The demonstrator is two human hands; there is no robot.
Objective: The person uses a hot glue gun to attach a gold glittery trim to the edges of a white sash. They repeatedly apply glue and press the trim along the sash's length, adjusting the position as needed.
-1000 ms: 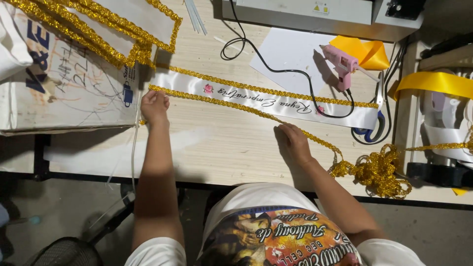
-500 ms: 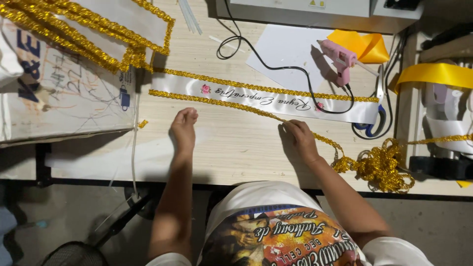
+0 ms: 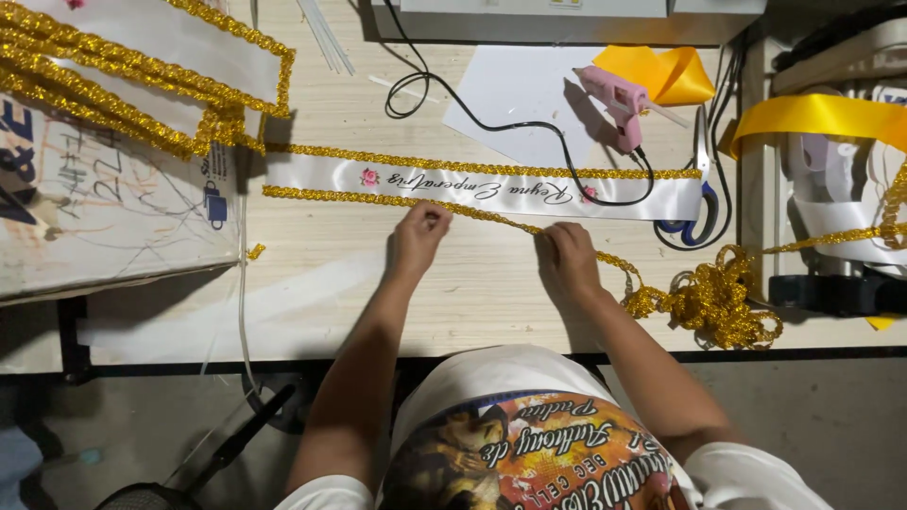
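Both the left hand point(image 3: 419, 236) and the right hand point(image 3: 570, 257) pinch the gold trim point(image 3: 491, 215) along the white sash's point(image 3: 482, 185) lower edge on the bench point(image 3: 312, 283), the left having slid rightward since.

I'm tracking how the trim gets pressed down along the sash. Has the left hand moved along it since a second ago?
Yes. The left hand has slid rightward along the white sash, from near its left end to about its middle, closer to the right hand.

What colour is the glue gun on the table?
Pale pink glue gun, with a black cord; clearest in the head view.
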